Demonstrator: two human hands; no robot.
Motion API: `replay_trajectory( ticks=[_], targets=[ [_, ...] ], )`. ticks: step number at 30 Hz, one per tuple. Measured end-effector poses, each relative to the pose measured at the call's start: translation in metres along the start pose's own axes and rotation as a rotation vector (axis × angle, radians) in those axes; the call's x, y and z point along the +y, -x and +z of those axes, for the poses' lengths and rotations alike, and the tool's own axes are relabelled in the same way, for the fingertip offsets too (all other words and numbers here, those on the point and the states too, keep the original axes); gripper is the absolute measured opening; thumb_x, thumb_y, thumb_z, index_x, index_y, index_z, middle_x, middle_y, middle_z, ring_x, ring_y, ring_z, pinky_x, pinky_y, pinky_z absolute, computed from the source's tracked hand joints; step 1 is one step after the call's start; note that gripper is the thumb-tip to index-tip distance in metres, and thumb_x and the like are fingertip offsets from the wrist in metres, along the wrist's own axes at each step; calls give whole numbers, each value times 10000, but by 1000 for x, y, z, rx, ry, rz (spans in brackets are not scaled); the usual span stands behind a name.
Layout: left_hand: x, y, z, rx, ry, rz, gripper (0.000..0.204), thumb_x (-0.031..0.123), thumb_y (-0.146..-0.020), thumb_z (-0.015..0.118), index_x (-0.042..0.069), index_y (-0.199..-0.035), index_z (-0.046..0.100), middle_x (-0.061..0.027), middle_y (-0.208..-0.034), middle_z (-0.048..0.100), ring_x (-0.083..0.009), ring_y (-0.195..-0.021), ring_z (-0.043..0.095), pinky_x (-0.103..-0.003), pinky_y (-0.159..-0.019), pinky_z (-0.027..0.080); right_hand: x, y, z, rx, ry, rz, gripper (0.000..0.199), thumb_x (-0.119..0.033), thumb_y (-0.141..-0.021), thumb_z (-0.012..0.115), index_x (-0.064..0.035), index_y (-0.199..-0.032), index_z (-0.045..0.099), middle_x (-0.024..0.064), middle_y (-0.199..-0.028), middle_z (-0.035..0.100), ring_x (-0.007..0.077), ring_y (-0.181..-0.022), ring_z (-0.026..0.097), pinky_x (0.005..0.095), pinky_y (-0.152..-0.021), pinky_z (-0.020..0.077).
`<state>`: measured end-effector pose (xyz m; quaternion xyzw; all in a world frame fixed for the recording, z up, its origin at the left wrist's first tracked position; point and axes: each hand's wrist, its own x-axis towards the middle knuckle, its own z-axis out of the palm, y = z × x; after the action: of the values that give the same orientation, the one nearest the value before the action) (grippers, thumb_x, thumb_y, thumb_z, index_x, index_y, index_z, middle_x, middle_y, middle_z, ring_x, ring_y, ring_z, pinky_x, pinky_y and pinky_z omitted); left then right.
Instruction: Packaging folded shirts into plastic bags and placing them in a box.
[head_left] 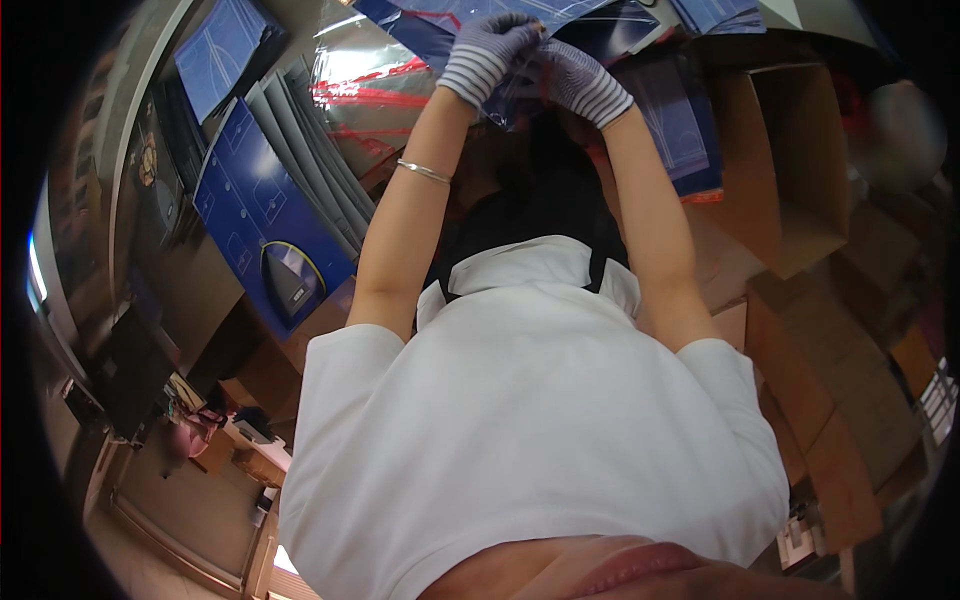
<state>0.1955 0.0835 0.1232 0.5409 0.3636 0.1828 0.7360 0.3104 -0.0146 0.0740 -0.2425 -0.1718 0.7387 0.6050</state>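
Note:
My left hand (487,58) and my right hand (580,80) meet at the top of the view, both in grey-violet knit gloves with white striped cuffs. Their fingers are closed and pinched together, almost touching. A clear plastic bag (503,108) hangs crumpled beneath the fingers and seems gripped by both hands; the fingertips partly hide the exact hold. Just beyond lies a blue printed sheet (405,22) with white lines. Left of my left hand are shiny clear plastic bags (345,85) with red edge strips.
A blue printed board (240,190) and a stack of grey folders (310,150) stand at the left. Another blue sheet (220,55) lies farther up. To the right, blue packs (675,125) lie beside an open cardboard box (790,160), with more cartons (825,370) below.

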Motion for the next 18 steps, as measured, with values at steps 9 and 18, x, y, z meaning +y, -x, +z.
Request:
replay_trajectory(
  ticks=[9, 18],
  targets=[
    [-35, -5, -40, 45, 43, -49, 202, 137, -765, 659, 9, -918, 627, -12, -685, 593, -65, -568, 522, -185, -510, 436, 24, 38, 55, 81, 641, 469, 162, -197, -843, 519, -65, -909, 585, 3, -662, 536, 61, -548, 487, 176, -457, 374],
    [-47, 5, -47, 201, -631, 224, 185, 199, -756, 585, 69, -869, 652, -124, -792, 635, -267, -759, 614, -324, -711, 483, 23, 94, 9, 220, 1708, 387, 205, -139, -799, 517, -76, -990, 557, 172, -888, 599, 328, -871, 565, 380, -769, 455]
  ],
)
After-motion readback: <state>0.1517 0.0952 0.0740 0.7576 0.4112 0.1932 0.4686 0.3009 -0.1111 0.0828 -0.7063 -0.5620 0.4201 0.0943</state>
